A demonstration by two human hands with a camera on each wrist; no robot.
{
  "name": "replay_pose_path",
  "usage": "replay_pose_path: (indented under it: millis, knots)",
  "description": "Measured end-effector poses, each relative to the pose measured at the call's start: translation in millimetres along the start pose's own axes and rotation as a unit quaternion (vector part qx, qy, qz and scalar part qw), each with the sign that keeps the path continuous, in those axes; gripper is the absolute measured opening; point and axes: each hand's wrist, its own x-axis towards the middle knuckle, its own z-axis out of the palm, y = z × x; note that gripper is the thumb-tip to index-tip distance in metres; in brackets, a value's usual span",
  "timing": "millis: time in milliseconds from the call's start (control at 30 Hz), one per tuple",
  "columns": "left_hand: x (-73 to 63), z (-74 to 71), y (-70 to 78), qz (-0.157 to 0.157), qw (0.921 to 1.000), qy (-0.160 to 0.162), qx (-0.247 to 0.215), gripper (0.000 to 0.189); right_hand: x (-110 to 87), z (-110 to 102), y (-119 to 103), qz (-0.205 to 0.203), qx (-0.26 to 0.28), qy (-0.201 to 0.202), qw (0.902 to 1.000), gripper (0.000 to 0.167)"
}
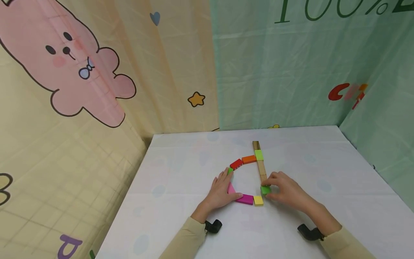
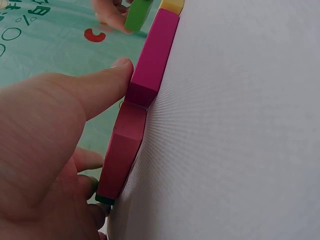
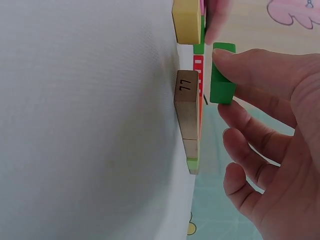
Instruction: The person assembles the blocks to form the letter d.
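Observation:
Between thumb and fingers, my right hand (image 1: pixel 288 190) pinches a green block (image 3: pixel 223 82), held just above the table near the end of a wooden block marked 77 (image 3: pixel 186 86). My left hand (image 1: pixel 218 195) lies along the left side of a row of blocks. Its thumb touches a magenta block (image 2: pixel 154 52), and its fingers reach past a pink block (image 2: pixel 126 145) to a small green block (image 1: pixel 230 170). A yellow block (image 1: pixel 258 200) stands at the magenta block's right end, below the held block.
Red (image 1: pixel 236 164) and orange (image 1: pixel 249 159) blocks curve toward a straight line of wooden blocks (image 1: pixel 262 169) with a light green block (image 1: pixel 259 155) among them. A white cloth covers the table (image 1: pixel 161 223). Printed curtains (image 1: pixel 284 72) hang behind it.

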Motion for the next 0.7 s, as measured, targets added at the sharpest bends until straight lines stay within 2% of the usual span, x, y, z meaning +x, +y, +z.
replay_pose_path:
  millis: [433,700]
  knots:
    - [0.9,0.7,-0.3,-0.006,1.0000,-0.002,0.005,0.099,-8.7,2.7,-0.6,-0.020,0.002,-0.010,0.9997,0.032]
    - [0.5,2.0,-1.3,-0.004,1.0000,0.000,0.007,0.098,-12.6,6.8,1.2,-0.014,-0.002,-0.014,0.9998,0.032]
